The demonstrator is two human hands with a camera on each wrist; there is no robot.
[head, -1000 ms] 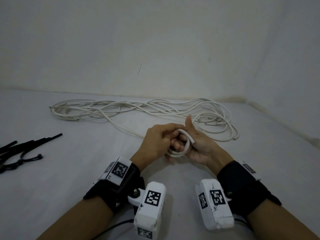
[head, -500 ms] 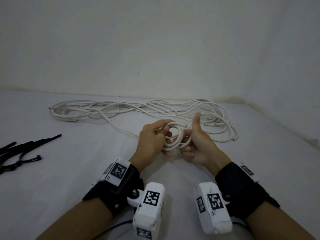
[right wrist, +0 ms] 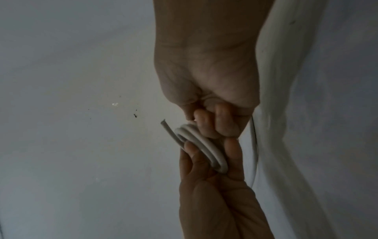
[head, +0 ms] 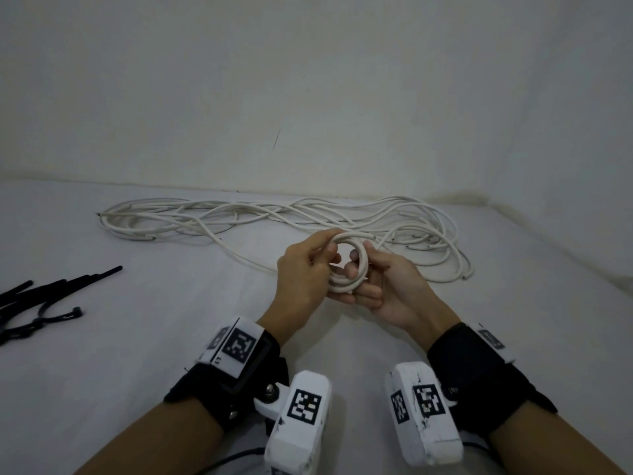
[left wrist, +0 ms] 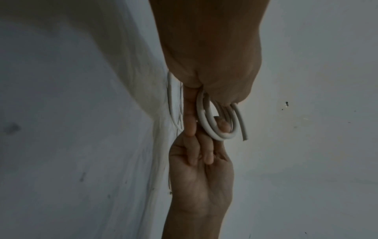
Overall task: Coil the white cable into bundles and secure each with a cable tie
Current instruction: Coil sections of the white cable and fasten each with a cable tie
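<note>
The small coil (head: 349,265) of white cable (head: 274,221) sat between your hands above the table (head: 171,337), and over the last second it had gained another turn, opening from a tight wad into a round ring. Your left hand (head: 301,269) pinched its top and near side; your right hand (head: 394,286) curled its fingers through and under the loops. The cut end (left wrist: 244,137) stuck out free. Most of the cable lay loose behind, so coiling had barely begun, and the black cable ties (head: 44,296) waited untouched at far left.
</note>
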